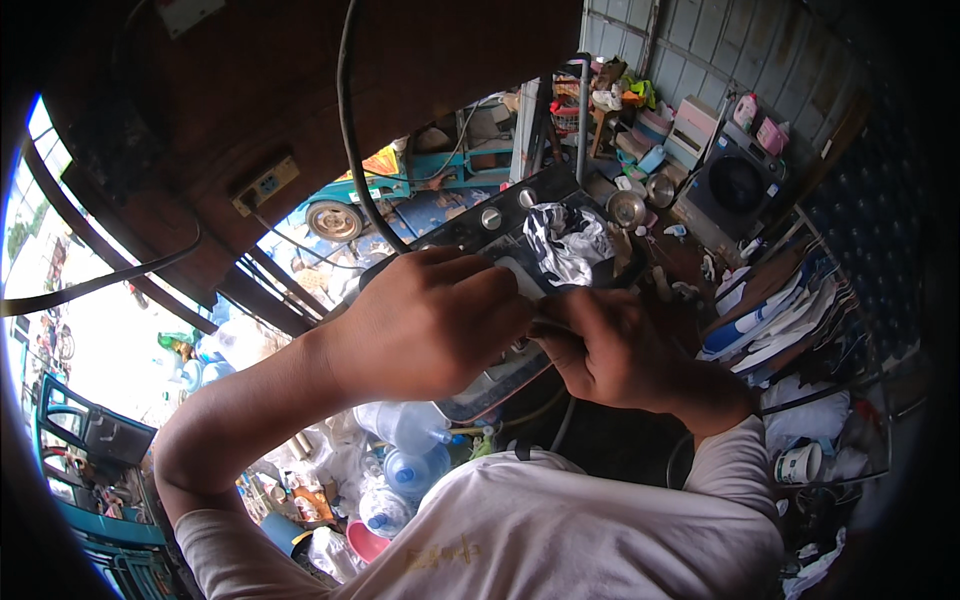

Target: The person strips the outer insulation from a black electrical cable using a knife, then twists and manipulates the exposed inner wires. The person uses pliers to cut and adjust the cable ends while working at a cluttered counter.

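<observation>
My left hand [430,320] and my right hand [620,345] meet in front of my chest, knuckles up, both with fingers curled closed. Something small seems pinched where they meet, but my fingers cover most of it and I cannot make out its kind. Below them stands a dark washing machine with a control panel [507,212] that carries silver knobs. A crumpled black-and-white cloth [570,243] lies in its opening, just beyond my right hand. Part of the machine's near edge [490,402] shows under my wrists.
A black cable [347,110] hangs down behind my left hand. A wooden board with a power socket [268,186] is at upper left. Large plastic water bottles [415,468] and a pink basin [367,541] lie below. A front-loading washer [738,183], metal pots [627,208] and stacked sheets [770,315] are right.
</observation>
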A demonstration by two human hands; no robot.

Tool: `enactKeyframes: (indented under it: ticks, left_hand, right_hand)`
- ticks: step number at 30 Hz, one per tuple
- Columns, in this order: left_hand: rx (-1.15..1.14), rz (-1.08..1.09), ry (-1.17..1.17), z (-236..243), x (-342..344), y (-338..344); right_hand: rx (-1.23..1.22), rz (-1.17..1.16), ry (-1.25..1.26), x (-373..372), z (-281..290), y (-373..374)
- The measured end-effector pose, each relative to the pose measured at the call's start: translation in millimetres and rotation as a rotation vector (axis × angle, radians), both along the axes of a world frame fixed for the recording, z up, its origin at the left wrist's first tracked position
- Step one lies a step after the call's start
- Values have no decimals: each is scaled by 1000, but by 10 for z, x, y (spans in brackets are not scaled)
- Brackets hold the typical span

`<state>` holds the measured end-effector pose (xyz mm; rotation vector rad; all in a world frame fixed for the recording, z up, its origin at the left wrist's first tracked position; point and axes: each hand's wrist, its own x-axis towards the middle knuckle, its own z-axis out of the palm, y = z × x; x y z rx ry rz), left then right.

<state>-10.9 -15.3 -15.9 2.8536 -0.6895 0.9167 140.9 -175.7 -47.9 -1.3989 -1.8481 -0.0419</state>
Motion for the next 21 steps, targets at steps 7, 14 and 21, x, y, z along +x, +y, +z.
enactKeyframes:
  ticks: [7,14,21]
  left_hand:
    - [26,183,250,213,-5,-51]
    - [57,344,648,383,32,-46]
    - [51,295,505,201,-24,-92]
  right_hand:
    - [9,-3,15,81,-132,61]
    - [215,-78,-455,84,-224,149]
    - [20,93,-64,73,-282,120]
